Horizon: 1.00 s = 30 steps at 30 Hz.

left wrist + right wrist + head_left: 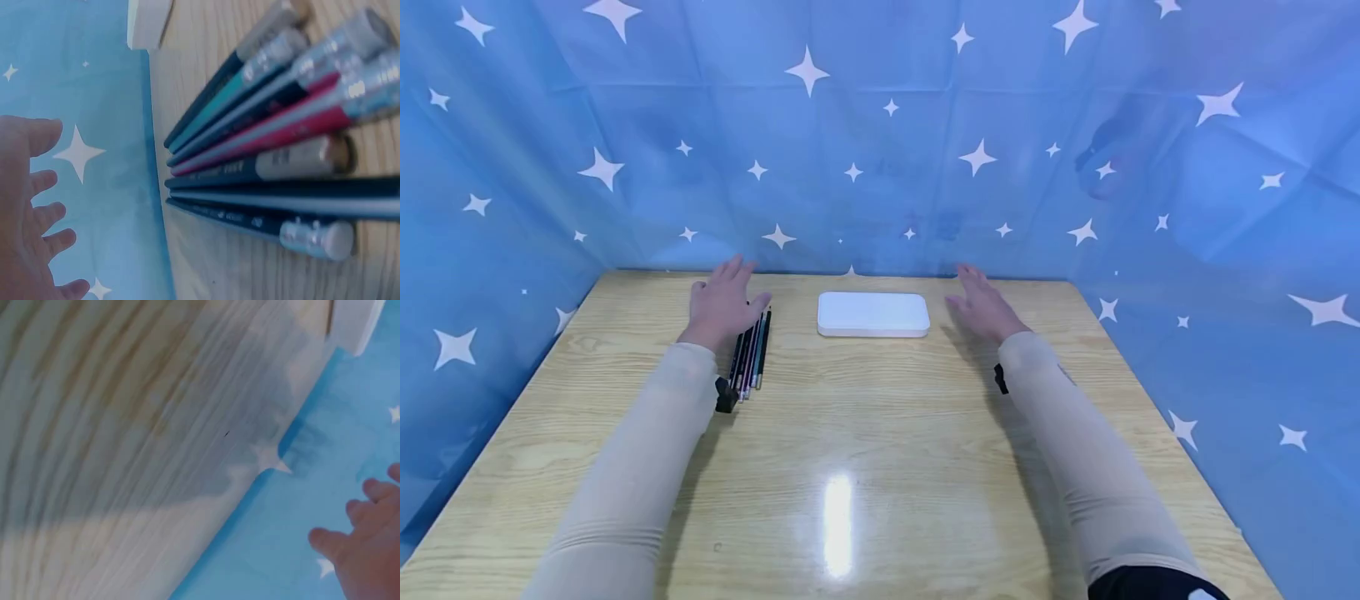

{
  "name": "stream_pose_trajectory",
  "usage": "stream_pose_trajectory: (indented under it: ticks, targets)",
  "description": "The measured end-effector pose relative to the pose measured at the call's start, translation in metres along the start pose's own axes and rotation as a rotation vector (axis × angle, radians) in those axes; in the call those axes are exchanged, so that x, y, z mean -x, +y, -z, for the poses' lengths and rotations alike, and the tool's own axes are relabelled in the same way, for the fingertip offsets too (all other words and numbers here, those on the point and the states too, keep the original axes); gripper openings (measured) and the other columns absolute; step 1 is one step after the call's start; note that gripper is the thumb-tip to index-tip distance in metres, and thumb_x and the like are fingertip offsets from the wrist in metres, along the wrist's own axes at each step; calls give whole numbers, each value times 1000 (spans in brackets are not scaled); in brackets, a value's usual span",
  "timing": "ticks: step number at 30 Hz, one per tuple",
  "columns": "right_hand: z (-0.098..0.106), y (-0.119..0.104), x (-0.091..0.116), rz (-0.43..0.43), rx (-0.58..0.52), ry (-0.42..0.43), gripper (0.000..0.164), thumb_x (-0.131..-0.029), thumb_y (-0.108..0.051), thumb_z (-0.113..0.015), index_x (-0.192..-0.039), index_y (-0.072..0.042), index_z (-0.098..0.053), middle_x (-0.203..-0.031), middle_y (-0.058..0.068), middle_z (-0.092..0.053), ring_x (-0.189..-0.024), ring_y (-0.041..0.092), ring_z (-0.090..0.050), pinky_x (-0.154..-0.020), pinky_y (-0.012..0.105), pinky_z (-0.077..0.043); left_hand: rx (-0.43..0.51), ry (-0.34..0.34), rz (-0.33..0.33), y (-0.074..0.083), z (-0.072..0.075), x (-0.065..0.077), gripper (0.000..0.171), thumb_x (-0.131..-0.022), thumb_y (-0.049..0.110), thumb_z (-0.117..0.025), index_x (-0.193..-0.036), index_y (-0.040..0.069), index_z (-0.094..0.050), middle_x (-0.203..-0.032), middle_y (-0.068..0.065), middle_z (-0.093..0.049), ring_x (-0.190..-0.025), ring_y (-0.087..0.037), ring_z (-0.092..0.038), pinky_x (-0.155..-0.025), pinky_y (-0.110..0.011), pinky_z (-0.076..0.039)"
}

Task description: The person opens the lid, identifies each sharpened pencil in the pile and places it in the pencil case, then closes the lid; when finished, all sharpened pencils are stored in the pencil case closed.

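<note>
Several pencils [250, 137] lie side by side on the wooden table, under and beside my left wrist, with silver ferrules and erasers on some. My left hand [724, 304] is held over the table's far left part, fingers spread and holding nothing. A white box with rounded corners [873, 314] lies flat near the far edge, between the two hands. To its right, my right hand [985, 307] reaches forward with its fingers extended, touching nothing that I can see. Only a corner of the white box [355, 325] shows in the right wrist view.
The light wooden table [880, 450] ends at a blue curtain with white stars [910, 192], which hangs behind it and along both sides. A bright light reflection lies on the near middle of the tabletop. Dark wrist bands [726, 395] sit at the sleeves.
</note>
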State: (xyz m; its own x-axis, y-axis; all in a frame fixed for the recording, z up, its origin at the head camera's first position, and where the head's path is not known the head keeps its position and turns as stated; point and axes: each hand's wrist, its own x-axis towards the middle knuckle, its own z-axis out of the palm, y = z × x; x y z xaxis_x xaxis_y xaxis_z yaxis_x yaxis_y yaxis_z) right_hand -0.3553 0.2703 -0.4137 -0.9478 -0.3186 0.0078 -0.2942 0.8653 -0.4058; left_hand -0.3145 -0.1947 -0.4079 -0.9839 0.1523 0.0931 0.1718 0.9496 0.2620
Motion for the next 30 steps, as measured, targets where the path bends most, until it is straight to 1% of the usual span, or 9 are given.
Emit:
stream_pose_trajectory:
  ticks: [3, 7, 12, 15, 19, 23, 27, 28, 30]
  targets:
    - [-3, -5, -2, 15, -33, -15, 80, -105, -58, -36, -164, -21, 3, -170, 10, 2, -156, 30, 6, -123, 57, -5, -1, 18, -30, 8, -1, -1, 73, -105, 52, -43, -162, 10, -23, -168, -18, -15, -152, -40, -14, -113, -72, -20]
    - [-7, -14, -5, 37, -73, -51, 81, -104, -58, -39, -164, -21, 2, -171, 8, 2, -155, 27, 8, -123, 55, -4, 13, 26, -72, 22, -3, -1, 72, -104, 48, -46, -161, 9, -24, -167, -18, -18, -152, -40, -16, -113, -71, -22]
    - [-9, -26, -9, 76, -110, -91, 77, -107, -49, -45, -165, -22, -2, -171, 3, 2, -156, 27, 3, -124, 53, -5, 49, 5, -117, 39, -6, -1, 75, -104, 49, -46, -163, 11, -19, -167, -18, -17, -152, -41, -16, -113, -71, -22]
    - [-11, -31, -10, 86, -125, -125, 78, -106, -45, -49, -165, -22, -3, -171, 2, 2, -156, 27, 0, -124, 52, -7, 63, -7, -148, 47, -11, -2, 76, -104, 49, -49, -163, 11, -20, -167, -16, -20, -151, -41, -19, -112, -71, -24]
    - [-14, -33, -13, 108, -95, -181, 81, -105, -43, -55, -165, -17, -8, -171, 6, -2, -156, 29, -4, -124, 52, -11, 110, -70, -193, 56, -21, -6, 82, -100, 47, -60, -163, 14, -21, -166, -13, -24, -151, -38, -23, -113, -69, -25]
    - [-16, -38, -17, 163, -47, -223, 77, -103, -40, -60, -163, -11, -20, -169, 11, -11, -155, 31, -13, -124, 50, -16, 225, -151, -195, 64, -28, -9, 94, -93, 48, -72, -164, 19, -18, -166, -9, -25, -151, -35, -24, -117, -63, -24]
    - [-18, -45, -22, 189, -28, -257, 76, -100, -36, -67, -160, -9, -30, -168, 13, -18, -154, 32, -16, -123, 49, -17, 336, -201, -186, 68, -33, -13, 100, -89, 44, -78, -164, 16, -18, -167, -9, -22, -152, -33, -21, -121, -53, -21]
    - [-18, -47, -23, 184, -32, -268, 77, -98, -35, -68, -160, -10, -30, -168, 12, -18, -154, 31, -15, -123, 49, -17, 347, -211, -186, 70, -34, -14, 101, -89, 43, -79, -164, 14, -18, -167, -9, -21, -153, -33, -20, -122, -52, -21]
    - [-19, -49, -26, 179, -24, -286, 79, -97, -34, -71, -160, -10, -31, -168, 11, -17, -155, 31, -14, -123, 49, -17, 346, -217, -184, 73, -36, -18, 101, -88, 39, -81, -163, 11, -19, -167, -10, -22, -153, -33, -21, -122, -54, -20]
